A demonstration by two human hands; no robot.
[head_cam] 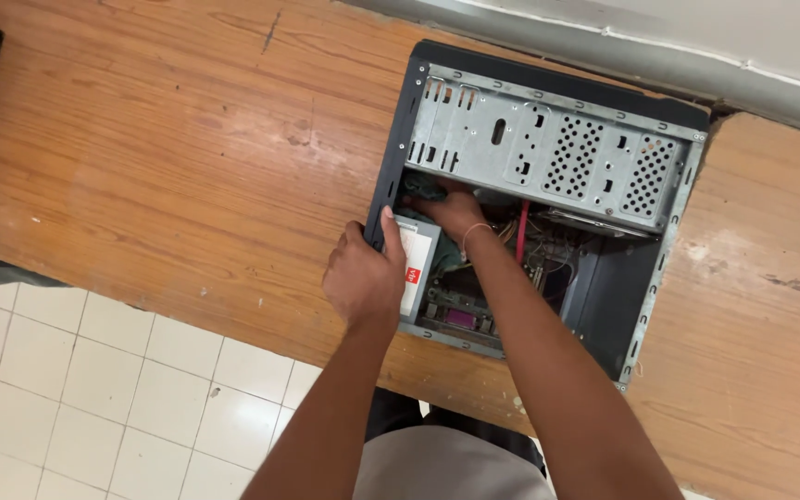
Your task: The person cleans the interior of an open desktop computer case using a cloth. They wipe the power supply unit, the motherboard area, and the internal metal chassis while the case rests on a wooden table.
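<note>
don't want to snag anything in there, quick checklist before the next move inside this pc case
1. Computer case lies flat on the wooden desk: ok.
2. Left hand steadies the case's edge by the power supply: ok.
3. Right hand is on the teal cloth inside: ok.
4. Red cable is clear of the right wrist: cannot tell.
5. Power is unplugged: cannot tell, no cord in view.
</note>
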